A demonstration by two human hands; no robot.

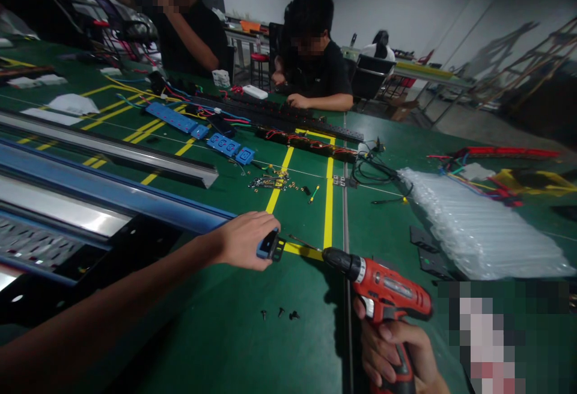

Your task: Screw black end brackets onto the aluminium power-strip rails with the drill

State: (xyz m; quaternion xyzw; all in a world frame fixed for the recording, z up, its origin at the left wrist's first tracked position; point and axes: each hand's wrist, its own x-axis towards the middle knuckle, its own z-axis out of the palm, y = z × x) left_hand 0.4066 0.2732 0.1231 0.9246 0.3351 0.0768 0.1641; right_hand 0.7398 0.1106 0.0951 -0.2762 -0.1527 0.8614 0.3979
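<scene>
My left hand (247,239) is closed round the end of a long blue metal profile (171,197), which has a black end bracket (273,246) with slots. In my right hand (396,346) is a red and black cordless drill (392,289), held by its handle. The drill's long thin bit points left, its tip a short way to the right of the bracket and apart from it. Several small black screws (294,316) lie on the green table (216,346) below the bracket.
A silver profile (135,147) lies behind the blue one. Loose small metal parts (270,181), blue socket modules (225,145) and wired black strips (311,141) are farther back. Bubble wrap (487,225) lies right. A person (318,69) sits across the table, another at back left.
</scene>
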